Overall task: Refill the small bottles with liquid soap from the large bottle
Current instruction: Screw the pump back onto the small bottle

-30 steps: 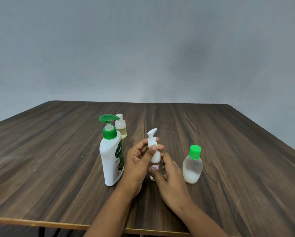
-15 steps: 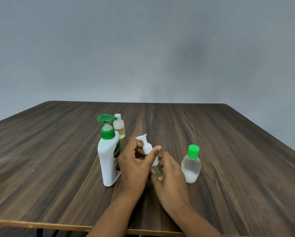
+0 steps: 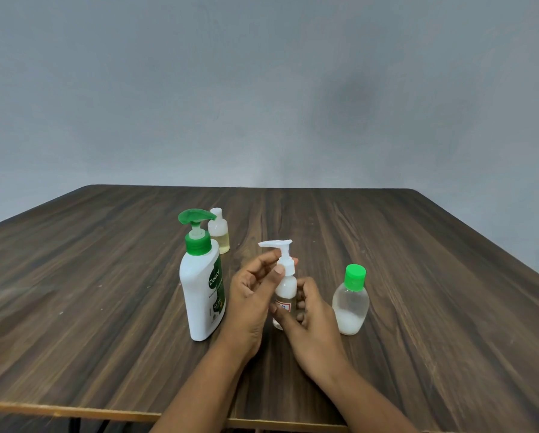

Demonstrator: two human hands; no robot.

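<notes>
A small clear plastic bottle with a white pump top [image 3: 285, 287] stands upright near the middle of the dark wood-grain surface [image 3: 105, 276], held between both grips. The left grip [image 3: 249, 295] pinches the white collar just under the pump head, its thumb on the near side and its fingers curled round the far side. The right grip [image 3: 311, 326] grasps the lower body of the same bottle, with the thumb lying across the near face beside a small red-edged label and the fingers wrapped round the right side. The pump nozzle points left, above the left grip's knuckles. The bottle's base is hidden behind the right grip, so whether it rests on the surface cannot be told.

Just left of the left grip stands a large white plastic soap bottle with a green pump and green label [image 3: 201, 292], upright and apart from the fingers. Beyond it, farther back, is a small clear bottle with a white cap holding yellowish liquid [image 3: 218, 232], partly hidden by the green pump. To the right of the right grip, near but not touching, stands a small clear rounded bottle with a green cap [image 3: 351, 303], with white liquid filling its bottom part. A plain grey wall [image 3: 262, 89] rises behind the surface.
</notes>
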